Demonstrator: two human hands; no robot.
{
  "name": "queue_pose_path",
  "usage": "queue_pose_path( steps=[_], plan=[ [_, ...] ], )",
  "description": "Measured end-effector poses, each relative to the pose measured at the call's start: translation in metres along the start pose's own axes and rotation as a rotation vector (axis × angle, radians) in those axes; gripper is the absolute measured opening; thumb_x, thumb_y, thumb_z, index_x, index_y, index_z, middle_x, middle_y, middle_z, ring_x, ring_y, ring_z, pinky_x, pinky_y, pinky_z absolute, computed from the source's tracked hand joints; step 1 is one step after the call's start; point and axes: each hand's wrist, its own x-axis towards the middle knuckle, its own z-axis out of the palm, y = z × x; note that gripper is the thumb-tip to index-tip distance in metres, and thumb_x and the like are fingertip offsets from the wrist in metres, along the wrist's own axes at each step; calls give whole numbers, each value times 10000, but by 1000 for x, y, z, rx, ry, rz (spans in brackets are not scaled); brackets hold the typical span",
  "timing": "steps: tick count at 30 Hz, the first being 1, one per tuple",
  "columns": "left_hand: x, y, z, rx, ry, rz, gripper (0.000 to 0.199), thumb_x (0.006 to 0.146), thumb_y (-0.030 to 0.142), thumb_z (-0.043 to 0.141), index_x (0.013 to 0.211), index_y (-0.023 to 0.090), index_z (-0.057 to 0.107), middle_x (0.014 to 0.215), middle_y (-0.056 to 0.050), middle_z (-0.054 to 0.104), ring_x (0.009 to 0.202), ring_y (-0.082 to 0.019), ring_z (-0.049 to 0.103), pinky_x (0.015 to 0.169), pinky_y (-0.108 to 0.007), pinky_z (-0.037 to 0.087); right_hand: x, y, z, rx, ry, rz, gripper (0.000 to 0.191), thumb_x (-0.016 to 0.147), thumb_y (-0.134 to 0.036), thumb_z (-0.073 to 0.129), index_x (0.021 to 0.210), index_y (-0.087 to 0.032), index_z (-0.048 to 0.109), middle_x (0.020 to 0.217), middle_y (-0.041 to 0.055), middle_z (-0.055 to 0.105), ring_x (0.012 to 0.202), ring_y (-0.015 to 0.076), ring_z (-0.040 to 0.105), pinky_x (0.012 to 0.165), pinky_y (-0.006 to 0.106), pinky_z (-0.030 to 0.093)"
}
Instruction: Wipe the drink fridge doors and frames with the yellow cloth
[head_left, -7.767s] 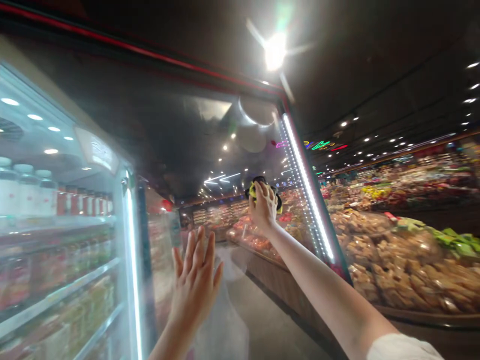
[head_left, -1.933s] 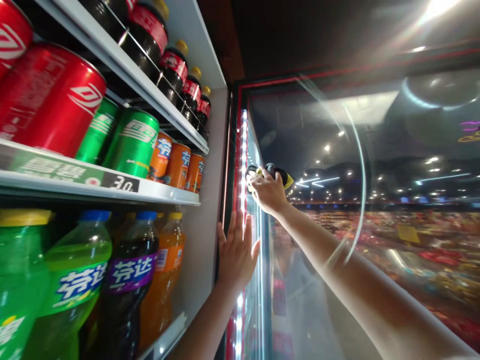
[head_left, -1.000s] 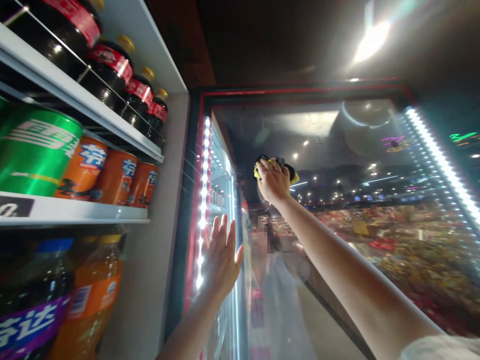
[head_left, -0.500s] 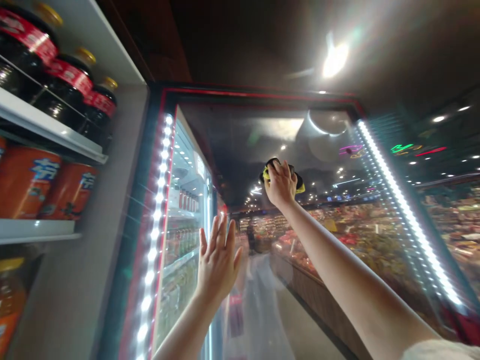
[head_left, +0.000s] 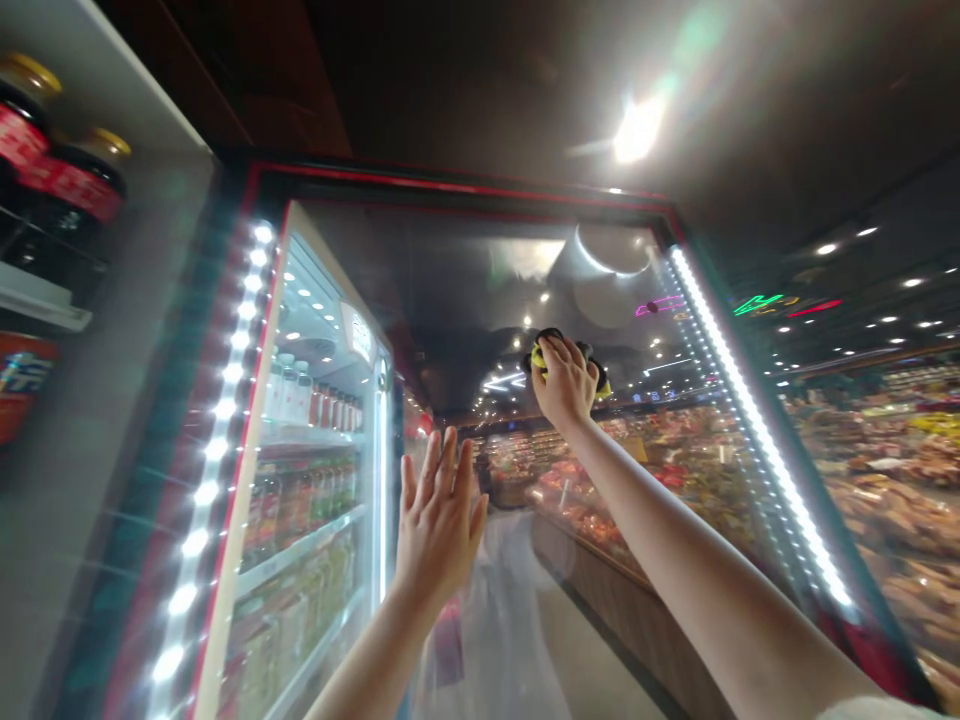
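Note:
In the head view, my right hand (head_left: 566, 385) presses a bunched black and yellow cloth (head_left: 602, 380) to the upper middle of a glass door (head_left: 465, 290). Its fingers are bent over the cloth, which shows around them. Lower and to the left, my left hand (head_left: 439, 520) is held up with fingers stretched and spread, palm towards the pane. It holds nothing; whether the palm touches the glass I cannot tell. A dark frame with red edging and bright light strips (head_left: 232, 370) borders the door.
On the left, an open cooler shelf (head_left: 45, 295) carries dark bottles (head_left: 86, 185) with red labels, with an orange can (head_left: 22, 385) below. Behind or mirrored in the glass appear lit drink shelves (head_left: 300, 440), an aisle floor and produce displays (head_left: 892, 500). A ceiling lamp (head_left: 637, 130) glares above.
The door frame and cooler shelf have shifted left in view, with fewer bottles showing. Both hands keep nearly the same picture position, so they sit further right relative to the door frame.

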Motion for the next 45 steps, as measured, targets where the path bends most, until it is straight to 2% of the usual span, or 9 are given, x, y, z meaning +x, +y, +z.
queue_pose_path(
  steps=[7, 13, 20, 23, 27, 33, 37, 40, 45],
  plan=[
    [14, 19, 19, -2, 6, 14, 803, 1016, 277, 501, 1670, 179, 46, 1669, -168, 342, 1580, -326, 236, 1297, -609, 154, 7, 21, -4, 31, -70, -208, 473, 1020, -285, 452, 1485, -326, 528, 1562, 46, 546, 1490, 268, 409, 1149, 563, 360],
    [27, 36, 32, -14, 21, 22, 802, 1013, 276, 505, 1670, 175, 56, 1668, -164, 343, 1579, -320, 235, 1304, -597, 127, 11, 58, -16, -41, -44, 73, 487, 1017, -281, 453, 1499, -311, 510, 1594, 67, 505, 1502, 312, 375, 1126, 601, 372],
    [47, 61, 47, -81, 13, 46, 764, 1007, 258, 494, 1668, 196, 114, 1679, -155, 306, 1571, -321, 259, 1296, -624, 121, 26, 71, -21, 11, -134, -193, 482, 1019, -264, 440, 1485, -365, 518, 1574, 2, 533, 1504, 245, 372, 1161, 568, 354],
    [54, 75, 52, -130, 10, 47, 765, 1002, 253, 498, 1668, 222, 121, 1683, -142, 295, 1570, -321, 260, 1288, -635, 146, 49, 107, -29, -14, -104, -65, 479, 1026, -307, 444, 1497, -367, 507, 1573, 10, 533, 1488, 258, 388, 1151, 557, 375],
    [57, 94, 59, -156, 9, 60, 783, 1005, 254, 497, 1669, 229, 85, 1681, -145, 302, 1567, -328, 266, 1279, -652, 163, 30, 140, -35, -64, -64, 167, 512, 1022, -335, 435, 1532, -332, 474, 1593, 66, 502, 1494, 332, 365, 1128, 614, 380],
    [70, 123, 78, -162, 56, 105, 813, 1009, 255, 501, 1670, 242, 29, 1677, -142, 314, 1560, -328, 286, 1283, -638, 162, 36, 154, -35, -66, -155, -101, 518, 1008, -275, 438, 1518, -357, 477, 1604, 21, 490, 1524, 262, 330, 1154, 576, 371],
    [79, 140, 86, -155, 86, 114, 819, 1007, 250, 510, 1670, 246, 30, 1674, -142, 321, 1555, -324, 299, 1288, -625, 156, 69, 196, -43, -94, -111, 22, 487, 1024, -321, 440, 1507, -355, 493, 1578, 38, 519, 1489, 279, 377, 1132, 560, 403],
    [81, 150, 90, -167, 86, 106, 834, 1000, 254, 524, 1671, 256, 29, 1671, -139, 327, 1551, -329, 307, 1287, -631, 152, 56, 220, -43, -127, -41, 168, 494, 1028, -342, 427, 1515, -305, 495, 1564, 94, 524, 1440, 331, 420, 1107, 587, 416],
    [89, 169, 99, -143, 102, 127, 830, 1001, 229, 516, 1670, 259, 26, 1668, -139, 333, 1550, -329, 312, 1282, -643, 157, 38, 222, -35, -128, -84, 30, 524, 1017, -290, 400, 1536, -253, 457, 1605, 99, 473, 1483, 305, 367, 1121, 610, 404]
  ],
)
